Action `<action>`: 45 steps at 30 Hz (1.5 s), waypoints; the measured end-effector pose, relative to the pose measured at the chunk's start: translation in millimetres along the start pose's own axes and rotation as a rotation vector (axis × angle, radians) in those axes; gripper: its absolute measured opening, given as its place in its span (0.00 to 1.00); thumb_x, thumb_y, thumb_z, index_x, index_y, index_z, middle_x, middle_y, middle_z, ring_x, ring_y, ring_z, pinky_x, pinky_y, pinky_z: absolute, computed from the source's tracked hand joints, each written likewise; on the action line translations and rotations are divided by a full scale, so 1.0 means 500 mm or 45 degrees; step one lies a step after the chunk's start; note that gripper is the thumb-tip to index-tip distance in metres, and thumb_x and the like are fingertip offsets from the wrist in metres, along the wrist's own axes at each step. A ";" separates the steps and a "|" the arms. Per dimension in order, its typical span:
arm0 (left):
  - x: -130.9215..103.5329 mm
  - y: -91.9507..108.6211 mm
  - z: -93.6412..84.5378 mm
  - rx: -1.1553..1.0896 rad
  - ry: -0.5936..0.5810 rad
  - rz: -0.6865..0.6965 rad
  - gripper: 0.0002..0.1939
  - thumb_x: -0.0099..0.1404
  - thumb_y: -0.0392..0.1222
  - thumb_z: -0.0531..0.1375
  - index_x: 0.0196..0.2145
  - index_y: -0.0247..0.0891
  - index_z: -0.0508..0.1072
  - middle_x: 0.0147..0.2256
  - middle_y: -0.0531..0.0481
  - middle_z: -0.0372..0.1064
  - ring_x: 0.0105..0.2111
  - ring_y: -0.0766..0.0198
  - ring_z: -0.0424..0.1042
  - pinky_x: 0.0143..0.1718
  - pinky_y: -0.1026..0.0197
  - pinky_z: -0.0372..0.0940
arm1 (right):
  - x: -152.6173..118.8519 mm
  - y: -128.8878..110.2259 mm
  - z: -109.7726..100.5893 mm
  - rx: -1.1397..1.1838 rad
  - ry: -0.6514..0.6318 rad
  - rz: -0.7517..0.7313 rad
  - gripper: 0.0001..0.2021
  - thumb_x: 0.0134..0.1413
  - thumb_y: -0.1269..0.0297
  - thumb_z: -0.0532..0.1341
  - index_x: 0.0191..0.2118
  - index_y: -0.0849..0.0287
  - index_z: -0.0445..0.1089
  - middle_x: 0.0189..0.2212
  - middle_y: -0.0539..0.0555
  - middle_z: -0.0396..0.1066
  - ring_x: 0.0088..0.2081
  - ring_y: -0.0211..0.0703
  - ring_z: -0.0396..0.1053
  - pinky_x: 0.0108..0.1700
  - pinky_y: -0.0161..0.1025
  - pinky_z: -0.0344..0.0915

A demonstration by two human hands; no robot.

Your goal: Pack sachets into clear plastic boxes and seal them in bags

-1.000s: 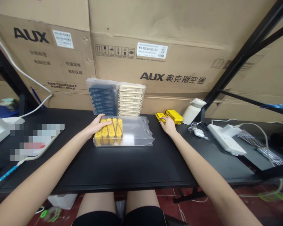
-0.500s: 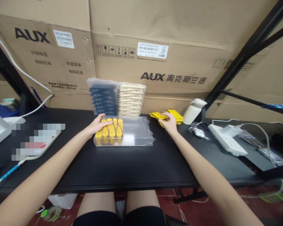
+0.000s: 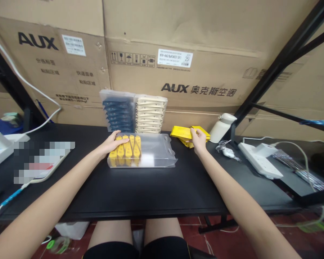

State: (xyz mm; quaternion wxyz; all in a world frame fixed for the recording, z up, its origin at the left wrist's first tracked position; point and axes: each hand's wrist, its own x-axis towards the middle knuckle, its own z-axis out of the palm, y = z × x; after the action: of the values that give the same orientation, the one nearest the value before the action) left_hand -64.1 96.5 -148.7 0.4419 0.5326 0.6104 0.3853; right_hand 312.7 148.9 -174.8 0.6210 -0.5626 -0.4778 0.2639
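A clear plastic box (image 3: 156, 147) lies on its side on the black table, its flapped end to the right. Several yellow packets (image 3: 128, 149) stand in a row in its left part. My left hand (image 3: 112, 142) grips the box's left end, thumb over the top. To the right of the box, my right hand (image 3: 199, 138) pinches a flat yellow packet (image 3: 181, 132) by its right end, over a small pile of yellow packets (image 3: 203, 133). Part of that pile is hidden by the hand.
Behind stand clear boxes of dark blue packets (image 3: 118, 113) and cream packets (image 3: 149, 114), against large cartons (image 3: 135, 81). A white bottle (image 3: 223, 126), an earphone case (image 3: 228, 152) and a power strip (image 3: 260, 162) are at right. A phone (image 3: 47, 162) with a cable lies left.
My right hand has shifted slightly right and now pinches a yellow packet that is raised flat above the pile. My left hand and the clear box have stayed in place.
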 end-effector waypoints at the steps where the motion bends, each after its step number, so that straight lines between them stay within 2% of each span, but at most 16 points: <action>1: 0.000 0.000 0.000 -0.002 0.001 -0.003 0.45 0.55 0.50 0.67 0.65 0.37 0.52 0.57 0.36 0.64 0.50 0.51 0.72 0.48 0.57 0.69 | 0.000 -0.005 -0.002 0.001 -0.019 0.040 0.12 0.53 0.54 0.60 0.32 0.59 0.65 0.22 0.50 0.71 0.23 0.40 0.72 0.21 0.34 0.72; 3: -0.001 0.001 -0.001 0.002 -0.001 0.001 0.45 0.55 0.50 0.66 0.65 0.37 0.52 0.58 0.36 0.63 0.51 0.51 0.72 0.48 0.58 0.69 | 0.000 -0.015 -0.010 -0.016 -0.094 0.139 0.09 0.53 0.59 0.62 0.34 0.61 0.68 0.21 0.51 0.72 0.19 0.39 0.71 0.19 0.33 0.71; 7: -0.005 0.004 0.000 0.013 -0.003 0.017 0.45 0.55 0.51 0.67 0.65 0.37 0.52 0.59 0.35 0.62 0.51 0.51 0.71 0.49 0.58 0.68 | 0.000 -0.030 -0.032 -0.064 -0.298 0.336 0.07 0.48 0.67 0.67 0.32 0.65 0.72 0.18 0.54 0.72 0.15 0.36 0.68 0.15 0.29 0.68; 13: -0.010 0.011 0.002 0.035 0.017 0.004 0.44 0.56 0.50 0.66 0.64 0.37 0.53 0.59 0.36 0.62 0.52 0.51 0.71 0.48 0.59 0.69 | -0.005 -0.032 -0.038 -0.035 -0.635 0.517 0.07 0.48 0.68 0.68 0.35 0.65 0.76 0.27 0.57 0.77 0.16 0.31 0.67 0.16 0.25 0.67; 16: -0.011 0.012 0.002 0.045 0.006 0.001 0.43 0.57 0.49 0.66 0.65 0.38 0.52 0.60 0.36 0.61 0.53 0.51 0.70 0.48 0.59 0.69 | -0.011 -0.028 -0.031 0.013 -0.711 0.545 0.10 0.52 0.68 0.66 0.40 0.64 0.75 0.30 0.57 0.77 0.18 0.31 0.68 0.17 0.24 0.67; 23: -0.009 0.009 0.001 0.028 -0.003 0.009 0.44 0.57 0.50 0.66 0.65 0.37 0.52 0.59 0.36 0.61 0.52 0.50 0.70 0.49 0.56 0.68 | -0.017 -0.026 -0.024 0.040 -0.712 0.513 0.12 0.55 0.68 0.64 0.45 0.64 0.73 0.33 0.57 0.77 0.17 0.30 0.67 0.17 0.25 0.67; 28: -0.013 0.013 0.001 0.033 0.013 0.001 0.44 0.55 0.50 0.66 0.64 0.38 0.53 0.58 0.36 0.63 0.52 0.50 0.71 0.49 0.57 0.68 | -0.022 -0.034 -0.025 0.106 -0.868 0.578 0.10 0.52 0.68 0.65 0.41 0.64 0.74 0.30 0.56 0.76 0.17 0.29 0.65 0.14 0.23 0.62; 31: -0.012 0.012 0.001 0.031 0.011 0.005 0.44 0.55 0.51 0.67 0.64 0.38 0.53 0.58 0.36 0.63 0.51 0.50 0.71 0.49 0.57 0.69 | -0.030 -0.042 -0.023 0.122 -0.955 0.600 0.11 0.52 0.67 0.65 0.42 0.63 0.73 0.31 0.54 0.76 0.18 0.29 0.67 0.16 0.23 0.65; 35: -0.009 0.008 0.000 0.040 0.018 0.001 0.44 0.54 0.52 0.67 0.64 0.39 0.54 0.58 0.36 0.63 0.50 0.50 0.72 0.48 0.57 0.69 | -0.041 -0.048 -0.016 0.104 -1.212 0.605 0.15 0.51 0.67 0.66 0.46 0.62 0.71 0.34 0.55 0.76 0.22 0.32 0.72 0.19 0.24 0.68; 37: -0.008 0.007 0.000 0.037 0.018 0.001 0.45 0.54 0.52 0.67 0.64 0.39 0.53 0.58 0.35 0.63 0.50 0.50 0.72 0.47 0.57 0.69 | -0.048 -0.047 -0.008 0.067 -1.291 0.629 0.17 0.50 0.66 0.67 0.47 0.62 0.70 0.36 0.56 0.76 0.23 0.33 0.74 0.21 0.24 0.70; 40: -0.009 0.009 0.000 0.023 0.006 -0.001 0.45 0.55 0.51 0.67 0.65 0.38 0.52 0.58 0.35 0.63 0.50 0.51 0.72 0.47 0.58 0.69 | -0.060 -0.045 0.008 0.030 -1.280 0.623 0.16 0.50 0.66 0.67 0.45 0.61 0.69 0.29 0.53 0.76 0.20 0.33 0.72 0.20 0.24 0.69; 43: -0.012 0.011 0.001 0.021 0.001 -0.002 0.44 0.56 0.50 0.66 0.65 0.37 0.52 0.58 0.35 0.63 0.50 0.51 0.72 0.47 0.59 0.70 | -0.073 -0.045 0.026 0.075 -1.139 0.621 0.07 0.54 0.67 0.65 0.37 0.61 0.68 0.18 0.49 0.71 0.16 0.31 0.68 0.18 0.23 0.66; 45: -0.012 0.011 0.002 0.029 0.011 0.000 0.44 0.57 0.49 0.66 0.65 0.37 0.52 0.58 0.36 0.63 0.51 0.51 0.71 0.47 0.60 0.69 | -0.078 -0.046 0.035 0.139 -1.050 0.683 0.03 0.56 0.69 0.62 0.34 0.62 0.68 0.19 0.50 0.72 0.16 0.31 0.68 0.20 0.24 0.67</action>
State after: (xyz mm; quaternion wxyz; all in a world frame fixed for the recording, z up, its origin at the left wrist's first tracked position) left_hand -61.1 91.5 -142.9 0.4332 0.5359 0.6166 0.3807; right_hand 276.5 117.8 -166.2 0.3188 -0.4811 -0.5077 0.6396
